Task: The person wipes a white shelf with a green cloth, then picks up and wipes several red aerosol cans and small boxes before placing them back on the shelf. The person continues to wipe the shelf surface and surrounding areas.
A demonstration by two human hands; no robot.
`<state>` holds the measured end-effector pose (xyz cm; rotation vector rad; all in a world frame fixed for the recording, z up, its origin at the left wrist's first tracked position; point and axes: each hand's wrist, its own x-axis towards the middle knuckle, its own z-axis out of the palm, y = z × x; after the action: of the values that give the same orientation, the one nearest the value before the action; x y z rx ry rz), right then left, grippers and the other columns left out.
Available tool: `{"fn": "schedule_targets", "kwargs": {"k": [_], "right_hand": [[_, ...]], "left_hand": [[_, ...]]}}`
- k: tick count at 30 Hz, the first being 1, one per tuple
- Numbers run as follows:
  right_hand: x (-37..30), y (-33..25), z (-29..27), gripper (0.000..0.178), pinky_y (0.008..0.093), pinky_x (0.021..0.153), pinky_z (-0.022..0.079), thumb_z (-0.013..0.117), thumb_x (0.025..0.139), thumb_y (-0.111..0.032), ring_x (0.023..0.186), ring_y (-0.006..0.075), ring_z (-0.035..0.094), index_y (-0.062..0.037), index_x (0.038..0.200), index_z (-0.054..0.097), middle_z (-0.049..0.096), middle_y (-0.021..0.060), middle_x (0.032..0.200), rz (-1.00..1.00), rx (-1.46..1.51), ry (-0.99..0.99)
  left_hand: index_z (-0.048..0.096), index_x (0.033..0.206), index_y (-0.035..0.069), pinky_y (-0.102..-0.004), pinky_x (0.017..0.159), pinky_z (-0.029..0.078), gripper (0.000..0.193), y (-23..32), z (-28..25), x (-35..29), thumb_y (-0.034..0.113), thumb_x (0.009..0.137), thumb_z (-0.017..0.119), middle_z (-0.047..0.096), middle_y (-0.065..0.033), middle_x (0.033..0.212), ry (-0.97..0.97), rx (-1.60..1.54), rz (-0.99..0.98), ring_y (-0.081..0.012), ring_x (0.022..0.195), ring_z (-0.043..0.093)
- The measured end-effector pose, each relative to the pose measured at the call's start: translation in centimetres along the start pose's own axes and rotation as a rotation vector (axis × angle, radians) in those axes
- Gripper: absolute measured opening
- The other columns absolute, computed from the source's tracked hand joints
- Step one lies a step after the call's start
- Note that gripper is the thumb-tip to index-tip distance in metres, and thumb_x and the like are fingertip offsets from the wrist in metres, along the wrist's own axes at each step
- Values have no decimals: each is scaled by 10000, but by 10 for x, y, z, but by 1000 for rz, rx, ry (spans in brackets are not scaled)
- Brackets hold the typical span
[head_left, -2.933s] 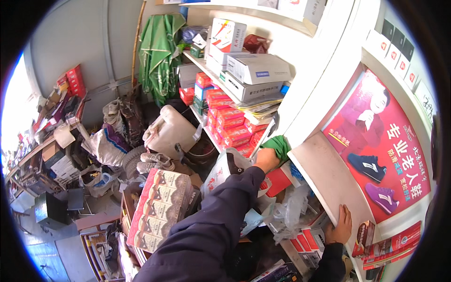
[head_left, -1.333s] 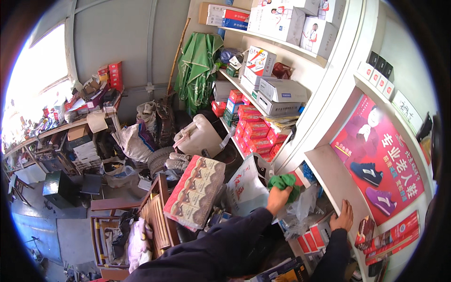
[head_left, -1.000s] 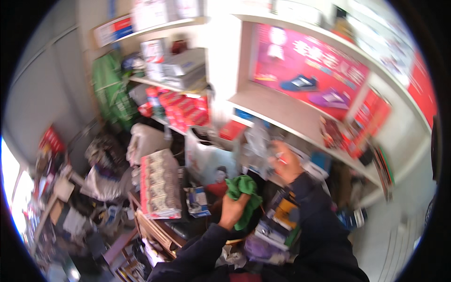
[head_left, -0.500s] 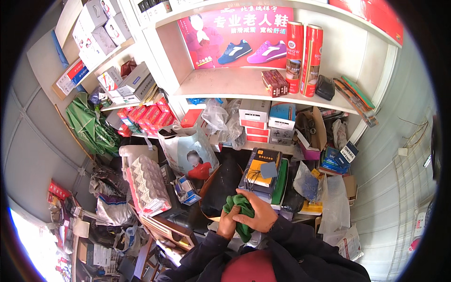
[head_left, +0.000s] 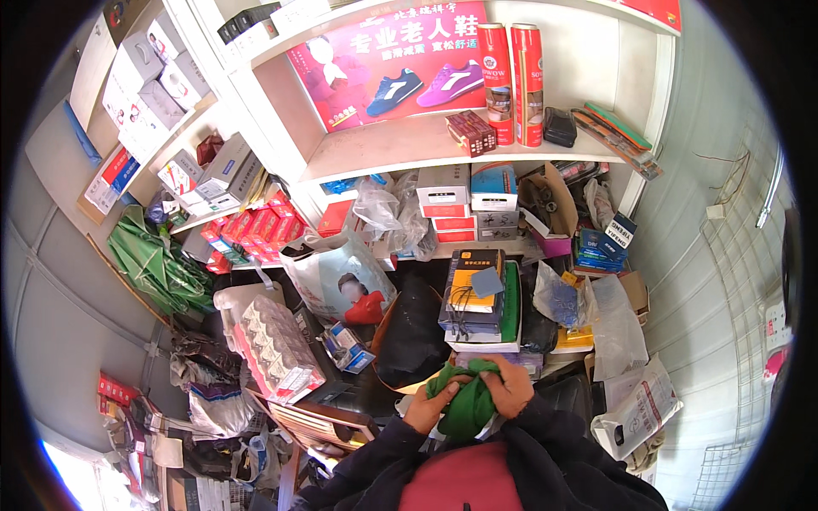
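Note:
A green cloth (head_left: 469, 411) is bunched between my two hands, close in front of my body. My left hand (head_left: 428, 407) grips its left edge, thumb and fingers closed on the fabric. On the other side my right hand (head_left: 510, 388) pinches the upper right part of the cloth. Folds of it hang down between the hands; whether anything is wrapped inside is hidden. Just beyond the hands stands a stack of books and boxes (head_left: 474, 317) with a small grey square card (head_left: 486, 283) on top.
Left of the stack are a black bag (head_left: 411, 332), a pale shopping bag (head_left: 328, 274) and a clear egg carton (head_left: 277, 347). White shelves (head_left: 375, 153) ahead hold two red spray cans (head_left: 528, 89). At the right lie plastic bags (head_left: 615, 328) and a white printed bag (head_left: 637, 415).
My hands have moved apart and slightly right, and the cloth, earlier balled up, is now spread looser between them. The whole view has shifted and tilted a little.

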<state>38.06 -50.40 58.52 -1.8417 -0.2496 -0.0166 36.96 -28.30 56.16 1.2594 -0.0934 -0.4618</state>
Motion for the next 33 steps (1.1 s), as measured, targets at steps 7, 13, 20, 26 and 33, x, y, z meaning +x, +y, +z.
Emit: {"fn": "schedule_targets", "kwargs": {"k": [7, 13, 20, 26, 33], "right_hand": [[-21, 16, 36, 261, 297, 901, 521, 563, 1102, -169, 978, 138, 653, 13, 1255, 671, 724, 53, 1077, 79, 456, 314], [-29, 6, 58, 235, 290, 862, 537, 552, 1091, -161, 926, 127, 670, 8, 1169, 695, 718, 27, 1028, 176, 698, 452], [-39, -4, 71, 254, 323, 866, 567, 581, 1079, -201, 952, 159, 699, -2, 1181, 702, 735, 58, 1054, 157, 857, 634], [-46, -11, 103, 292, 301, 932, 541, 557, 1109, -193, 1023, 115, 663, -20, 1326, 649, 716, 21, 1131, 186, 929, 554], [-58, -10, 98, 308, 291, 912, 543, 572, 1111, -230, 1016, 98, 657, -18, 1309, 675, 709, 3, 1107, 189, 957, 518]], "left_hand": [[668, 1309, 29, -361, 700, 593, 367, -1, -45, -25, 313, 1081, 626, 754, -91, 1130, 51, -176, -180, -225, 945, 740], [584, 1382, 67, -346, 674, 600, 382, 2, -65, -33, 264, 1063, 657, 720, -134, 1213, -23, -72, -147, -224, 1003, 732], [207, 1649, 114, -440, 1038, 538, 983, 17, -63, -35, 337, 917, 825, 474, -207, 1562, -201, -30, 85, -317, 1403, 524], [220, 1651, 68, -409, 1152, 438, 1095, 20, -34, -34, 336, 833, 896, 458, -181, 1553, -402, 244, 126, -291, 1410, 499], [438, 1527, 37, -369, 972, 564, 675, 15, -24, -26, 143, 949, 769, 658, -132, 1281, -283, 172, 69, -246, 1130, 682]]}}
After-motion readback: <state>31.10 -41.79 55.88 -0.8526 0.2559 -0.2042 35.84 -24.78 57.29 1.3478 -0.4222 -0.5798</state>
